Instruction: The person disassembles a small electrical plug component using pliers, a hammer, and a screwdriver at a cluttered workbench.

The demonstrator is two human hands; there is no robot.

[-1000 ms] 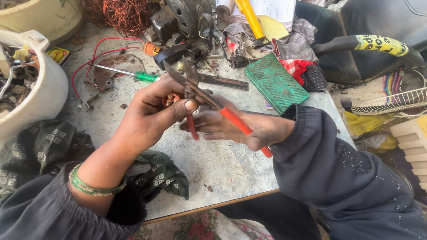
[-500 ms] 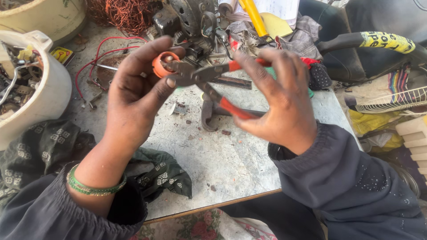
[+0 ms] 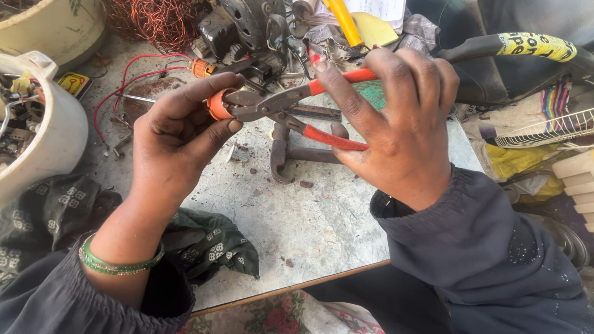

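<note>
head: copper wire tangle (image 3: 162, 21) beyond pliers (image 3: 291, 111)

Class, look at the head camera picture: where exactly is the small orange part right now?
The small orange part sits left of centre, pinched between the thumb and fingers of the left hand, with the nose of the red-handled pliers against it; the right hand holds the pliers.

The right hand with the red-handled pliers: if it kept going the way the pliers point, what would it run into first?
The right hand aims the pliers leftward; their tip already meets the small orange part in the left hand. Behind that come the left hand's fingers, though depth is hard to judge.
</note>
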